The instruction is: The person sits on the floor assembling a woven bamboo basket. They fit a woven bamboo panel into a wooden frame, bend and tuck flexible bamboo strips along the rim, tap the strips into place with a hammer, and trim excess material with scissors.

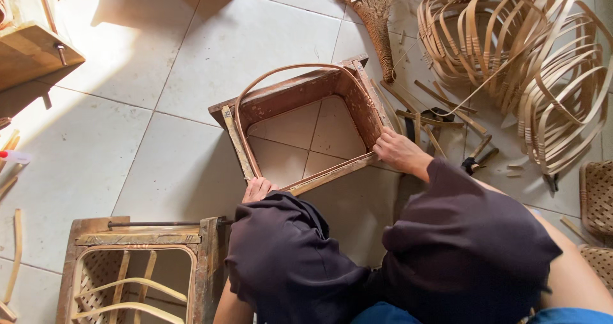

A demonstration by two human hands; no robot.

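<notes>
The tiled floor [191, 62] carries everything. At the upper right lies a big heap of bent bamboo hoops [530, 62], and a straw brush [377, 17] lies beside it. In the middle lies a square wooden frame [300, 94] with a bamboo strip [281, 72] curved along its inside. It seems the strip is being shaped against this mould. The right hand [399, 151] presses on the near right corner, its grip closed on the frame edge. The left hand [257, 188] rests at the near left corner; I cannot tell its grip. Next, I judge, the strip needs firm pushing into the corners
</notes>
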